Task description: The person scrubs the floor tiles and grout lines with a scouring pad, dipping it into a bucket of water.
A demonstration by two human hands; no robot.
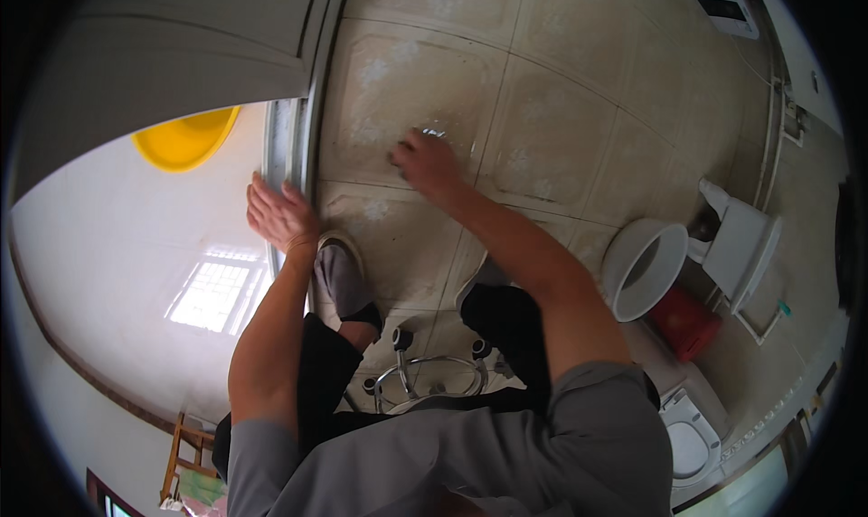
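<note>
My left hand [282,217] lies with its fingers stretched out at the metal sliding-door track [287,146], close to my left shoe [344,277]. I cannot make out anything held in it. Over the beige tiled floor [407,83], my right hand [429,166] is bent with its fingers curled together. Something dark shows at its fingertips, too small and blurred to name. A shiny wet-looking spot [434,132] glints on the tile just beyond that hand.
A grey door panel [181,42] stands at the upper left, with a yellow basin [188,142] beyond the track. To the right are a white bucket [624,273], a red container [684,323], a washbasin [743,255] and a toilet [687,449]. A wheeled stool base [425,372] is beneath me.
</note>
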